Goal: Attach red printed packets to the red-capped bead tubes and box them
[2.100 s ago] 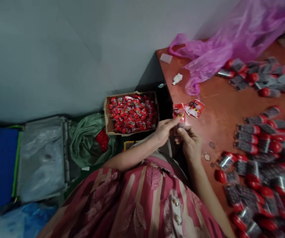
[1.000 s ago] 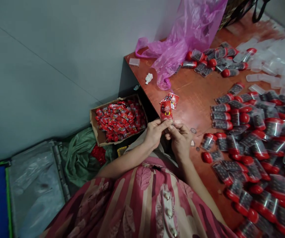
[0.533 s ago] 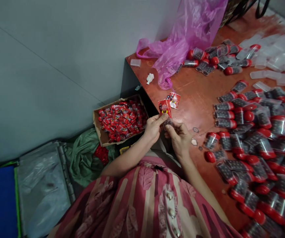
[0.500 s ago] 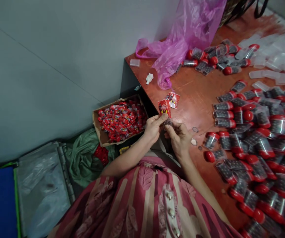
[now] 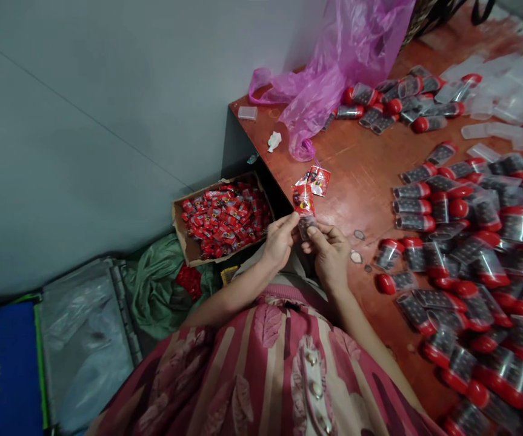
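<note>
In front of my body, at the table's near left edge, my right hand (image 5: 331, 251) grips a small clear tube (image 5: 307, 227) between thumb and fingers. A red printed wrapper (image 5: 303, 198) rises from the tube's top end. My left hand (image 5: 280, 242) pinches at the tube's left side, by the wrapper's lower edge; whether it grips wrapper or tube is too small to tell. Just behind, another red packet (image 5: 320, 180) lies flat on the orange-brown table (image 5: 356, 175).
Left of my hands, a cardboard box (image 5: 180, 233) holds many small red packets. Red-capped dark tubes (image 5: 413, 206) cover the table's right side. A pink plastic bag (image 5: 329, 85) and clear empty cases (image 5: 516, 91) lie further back.
My left thumb has come down off the wrapper's face to its lower left edge. More of the wrapper and the tube now shows.
</note>
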